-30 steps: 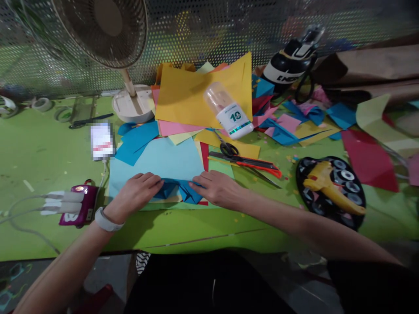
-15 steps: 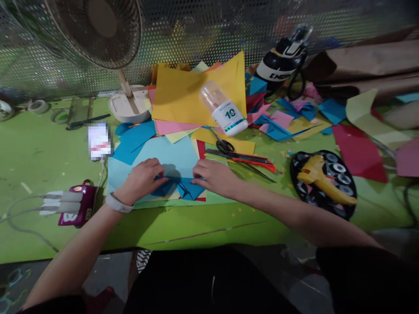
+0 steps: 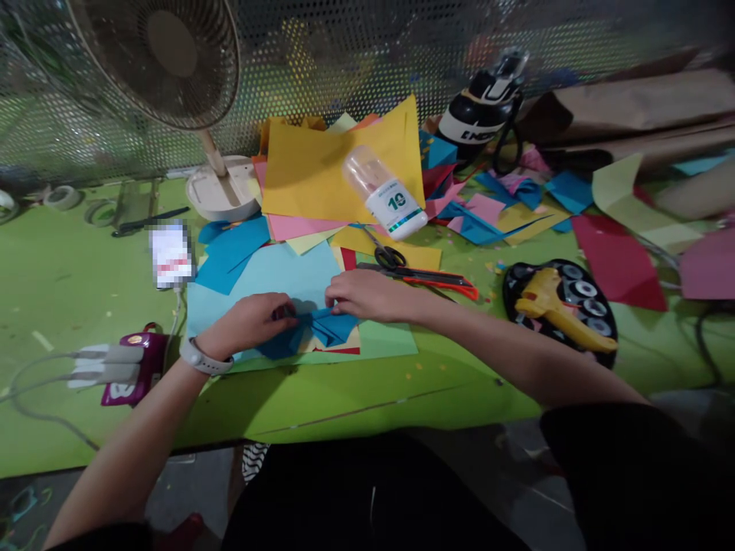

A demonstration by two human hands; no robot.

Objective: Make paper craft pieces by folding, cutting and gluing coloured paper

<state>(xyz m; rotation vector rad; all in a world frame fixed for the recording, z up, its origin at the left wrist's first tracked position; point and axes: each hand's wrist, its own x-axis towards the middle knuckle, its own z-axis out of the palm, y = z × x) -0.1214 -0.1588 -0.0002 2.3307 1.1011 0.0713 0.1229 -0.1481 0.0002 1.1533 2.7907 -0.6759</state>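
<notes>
A partly folded dark blue paper lies on a light blue sheet near the front of the green table. My left hand, with a white wristband, has its fingers curled and pinched on the paper's left end. My right hand presses fingers together on the paper's upper right edge. Both hands nearly meet over the fold.
Scissors and an orange-handled cutter lie just behind my right hand. A plastic bottle rests on yellow paper. A yellow glue gun sits on a black tray at the right. A fan and purple power strip stand left.
Both hands have drawn closer together over the blue paper, and the right hand has shifted left and slightly back. The fold has bunched up between them.
</notes>
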